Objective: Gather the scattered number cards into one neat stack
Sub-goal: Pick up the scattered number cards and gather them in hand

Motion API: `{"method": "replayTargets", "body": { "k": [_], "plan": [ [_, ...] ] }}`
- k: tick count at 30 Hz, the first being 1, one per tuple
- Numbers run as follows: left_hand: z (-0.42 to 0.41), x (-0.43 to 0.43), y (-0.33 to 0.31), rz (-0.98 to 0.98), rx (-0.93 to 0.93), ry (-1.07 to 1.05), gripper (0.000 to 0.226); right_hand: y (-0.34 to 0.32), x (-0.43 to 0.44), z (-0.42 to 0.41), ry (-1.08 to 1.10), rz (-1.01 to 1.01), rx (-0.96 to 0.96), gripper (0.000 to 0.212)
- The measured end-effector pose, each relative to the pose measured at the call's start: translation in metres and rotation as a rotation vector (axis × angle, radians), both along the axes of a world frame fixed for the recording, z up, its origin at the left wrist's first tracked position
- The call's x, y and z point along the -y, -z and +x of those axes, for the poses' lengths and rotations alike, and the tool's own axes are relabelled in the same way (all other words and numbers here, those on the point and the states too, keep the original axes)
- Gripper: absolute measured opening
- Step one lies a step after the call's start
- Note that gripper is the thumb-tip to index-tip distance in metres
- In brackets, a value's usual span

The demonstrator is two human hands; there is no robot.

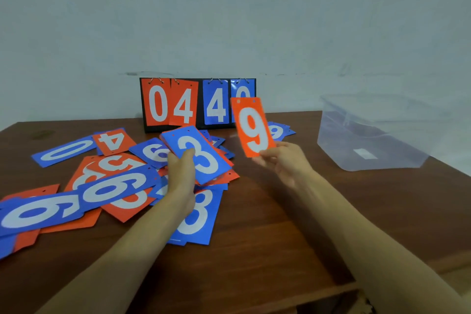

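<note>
Orange with a white 9, a single card [253,127] stands upright in the right hand [281,160], whose grip is pinched shut on the card's lower edge, lifted clear of the table [280,224]. Just left of that grip, the left hand [181,173] holds a gathered stack [201,158] topped by a blue 3, thumb pressed on its face and fingers closed beneath. Loose blue and orange cards [84,194] lie overlapping on the wood to the left of and below the left grip, with a blue 8 [201,214] partly under the wrist. Beyond both hands stands a flip scoreboard [196,103] reading 0 4 4 0; a clear plastic tub [369,135] sits well right of the right grip.
</note>
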State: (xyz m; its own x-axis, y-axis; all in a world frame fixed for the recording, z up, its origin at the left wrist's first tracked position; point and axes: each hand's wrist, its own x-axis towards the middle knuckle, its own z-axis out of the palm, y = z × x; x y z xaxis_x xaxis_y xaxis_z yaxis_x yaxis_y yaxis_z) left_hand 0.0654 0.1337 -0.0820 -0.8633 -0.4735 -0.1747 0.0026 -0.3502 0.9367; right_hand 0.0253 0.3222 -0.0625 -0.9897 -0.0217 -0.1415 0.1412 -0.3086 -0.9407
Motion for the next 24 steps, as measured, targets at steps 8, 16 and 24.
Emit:
{"method": "replayTargets", "body": {
  "k": [8, 16, 24],
  "plan": [
    [-0.016, -0.026, -0.012, -0.062, -0.006, 0.119, 0.041, -0.003, 0.005, -0.005, -0.226, 0.711, -0.196, 0.033],
    [-0.032, -0.027, -0.004, 0.166, 0.067, 0.186, 0.012, 0.018, -0.041, -0.095, 0.058, 1.273, -0.345, 0.037],
    [-0.044, -0.029, -0.005, -0.012, 0.072, 0.278, 0.012, 0.036, -0.047, -0.142, -0.003, 1.660, -0.434, 0.021]
  ]
}}
